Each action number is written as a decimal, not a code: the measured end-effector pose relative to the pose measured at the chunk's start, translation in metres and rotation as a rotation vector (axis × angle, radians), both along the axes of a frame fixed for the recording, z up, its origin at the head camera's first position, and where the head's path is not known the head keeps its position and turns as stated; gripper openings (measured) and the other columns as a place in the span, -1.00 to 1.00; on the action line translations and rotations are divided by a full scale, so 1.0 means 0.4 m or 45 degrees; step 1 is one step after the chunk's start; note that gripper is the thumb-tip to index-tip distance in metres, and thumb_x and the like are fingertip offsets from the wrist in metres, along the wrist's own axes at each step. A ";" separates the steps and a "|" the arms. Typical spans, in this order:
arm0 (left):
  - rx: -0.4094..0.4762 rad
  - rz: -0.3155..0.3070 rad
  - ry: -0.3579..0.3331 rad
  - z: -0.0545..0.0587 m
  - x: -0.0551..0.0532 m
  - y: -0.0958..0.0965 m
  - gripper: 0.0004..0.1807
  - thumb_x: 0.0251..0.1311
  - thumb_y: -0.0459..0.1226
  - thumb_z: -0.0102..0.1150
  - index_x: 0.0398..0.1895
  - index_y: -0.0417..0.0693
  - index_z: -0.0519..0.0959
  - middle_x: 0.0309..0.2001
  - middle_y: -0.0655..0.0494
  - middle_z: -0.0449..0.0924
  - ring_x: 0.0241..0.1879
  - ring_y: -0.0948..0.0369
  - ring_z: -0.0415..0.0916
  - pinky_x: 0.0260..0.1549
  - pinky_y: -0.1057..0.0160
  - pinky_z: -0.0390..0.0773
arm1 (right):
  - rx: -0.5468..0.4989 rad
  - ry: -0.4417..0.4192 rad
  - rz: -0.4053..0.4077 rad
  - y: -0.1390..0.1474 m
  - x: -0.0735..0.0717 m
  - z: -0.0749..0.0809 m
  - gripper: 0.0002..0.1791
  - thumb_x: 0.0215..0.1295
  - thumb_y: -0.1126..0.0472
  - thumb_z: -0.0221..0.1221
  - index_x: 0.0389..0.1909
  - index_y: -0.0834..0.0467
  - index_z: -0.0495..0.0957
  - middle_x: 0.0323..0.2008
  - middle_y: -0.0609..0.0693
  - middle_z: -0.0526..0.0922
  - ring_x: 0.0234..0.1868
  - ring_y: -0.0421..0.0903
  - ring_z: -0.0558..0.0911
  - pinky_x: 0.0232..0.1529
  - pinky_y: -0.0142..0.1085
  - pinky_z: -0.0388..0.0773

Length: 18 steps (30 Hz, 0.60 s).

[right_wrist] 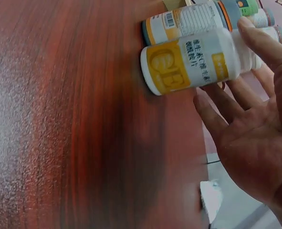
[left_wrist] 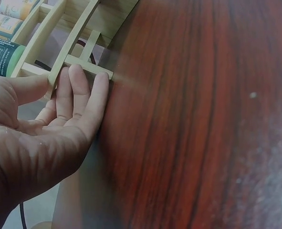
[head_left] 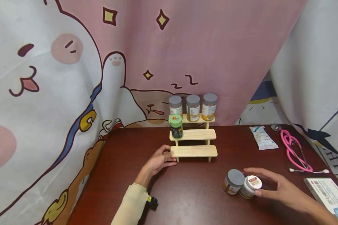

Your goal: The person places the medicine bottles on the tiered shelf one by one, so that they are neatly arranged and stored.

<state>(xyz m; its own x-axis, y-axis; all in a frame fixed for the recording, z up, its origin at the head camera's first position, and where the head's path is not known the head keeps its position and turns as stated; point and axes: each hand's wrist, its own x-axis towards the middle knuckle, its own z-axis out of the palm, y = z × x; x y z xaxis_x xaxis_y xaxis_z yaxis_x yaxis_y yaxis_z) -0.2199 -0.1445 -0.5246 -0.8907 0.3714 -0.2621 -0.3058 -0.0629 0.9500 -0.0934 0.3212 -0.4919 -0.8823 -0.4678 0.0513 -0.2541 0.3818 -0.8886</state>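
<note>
My left hand (head_left: 159,161) pinches the left end of the bottom step of a small three-tier wooden display stand (head_left: 194,151), thumb on top and fingers beneath. A green-lidded dark bottle (head_left: 176,127) stands on its middle step, at the left. Three grey-lidded bottles line the top step, one of them a white-and-yellow bottle (head_left: 209,107). At the right, my right hand (head_left: 281,187) is spread around a white pill bottle (right_wrist: 191,64) with a yellow label, fingers loosely extended near its cap. Close beside that bottle stands a grey-lidded bottle (head_left: 233,182).
On the dark red table (head_left: 186,193), a white packet (head_left: 263,138), a pink stethoscope (head_left: 294,150) and a white box (head_left: 328,193) lie at the right. A printed curtain (head_left: 214,47) hangs behind the table.
</note>
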 end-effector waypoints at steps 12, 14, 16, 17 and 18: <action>-0.007 0.001 -0.005 -0.006 -0.002 -0.002 -0.70 0.59 -0.35 -0.01 0.27 -0.20 0.31 -0.09 0.01 0.52 -0.12 0.09 0.66 0.19 -0.12 0.75 | -0.039 -0.212 -0.006 0.029 -0.017 -0.007 -0.50 0.49 0.37 0.20 0.41 0.18 0.46 0.25 -0.18 0.69 0.16 -0.27 0.68 0.02 -0.41 0.70; -0.007 0.002 -0.011 -0.005 -0.002 -0.001 -0.70 0.59 -0.34 0.00 0.27 -0.19 0.31 -0.09 0.02 0.53 -0.11 0.10 0.65 0.20 -0.12 0.74 | -0.038 -0.208 0.008 0.033 -0.022 -0.004 -0.50 0.50 0.38 0.18 0.42 0.20 0.45 0.26 -0.17 0.69 0.16 -0.27 0.68 0.03 -0.40 0.71; -0.004 0.004 -0.007 -0.006 -0.002 -0.001 -0.70 0.59 -0.34 0.01 0.27 -0.19 0.31 -0.10 0.01 0.53 -0.12 0.10 0.65 0.20 -0.13 0.74 | -0.034 -0.202 0.017 0.036 -0.030 0.001 -0.49 0.52 0.38 0.17 0.44 0.22 0.43 0.27 -0.15 0.69 0.18 -0.29 0.67 0.03 -0.40 0.71; -0.001 0.007 -0.009 -0.007 -0.002 0.000 -0.70 0.59 -0.34 0.01 0.26 -0.18 0.32 -0.11 0.01 0.54 -0.12 0.09 0.66 0.19 -0.13 0.74 | -0.028 -0.190 0.021 0.038 -0.035 0.004 -0.49 0.52 0.38 0.17 0.44 0.22 0.42 0.27 -0.15 0.69 0.19 -0.30 0.67 0.03 -0.41 0.71; 0.002 0.008 -0.010 -0.008 -0.003 0.000 -0.71 0.59 -0.34 0.01 0.26 -0.18 0.32 -0.11 0.01 0.55 -0.12 0.09 0.66 0.19 -0.12 0.75 | -0.033 -0.196 0.020 0.040 -0.041 0.008 -0.49 0.53 0.38 0.16 0.45 0.23 0.41 0.27 -0.14 0.69 0.19 -0.30 0.67 0.03 -0.39 0.72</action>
